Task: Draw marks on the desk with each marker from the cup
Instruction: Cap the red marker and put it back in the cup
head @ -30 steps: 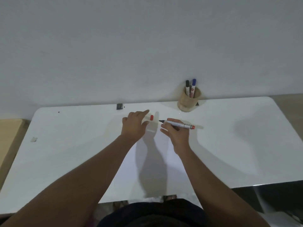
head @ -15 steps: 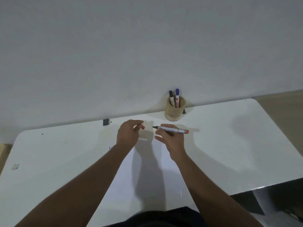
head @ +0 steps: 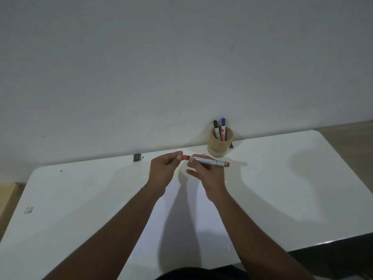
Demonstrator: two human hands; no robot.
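My right hand [head: 207, 174] holds a white red-ended marker [head: 210, 161] level above the white desk [head: 282, 199], its tip pointing left. My left hand [head: 164, 170] pinches the red cap [head: 184, 157], which sits on the marker's tip. A tan wooden cup [head: 220, 145] stands at the desk's back edge by the wall, just behind and right of my hands. In it stand a black-capped marker [head: 216, 128] and a blue-capped marker [head: 223, 127].
A small dark square object [head: 137, 157] lies at the back edge left of my hands. A small pale scrap [head: 28, 209] lies near the desk's left edge. A wooden surface [head: 8, 193] borders the desk on the left. The grey wall rises right behind the desk.
My left hand brought the red cap rightward onto the marker's bare tip; earlier cap and marker were apart. The camera view also shifted.
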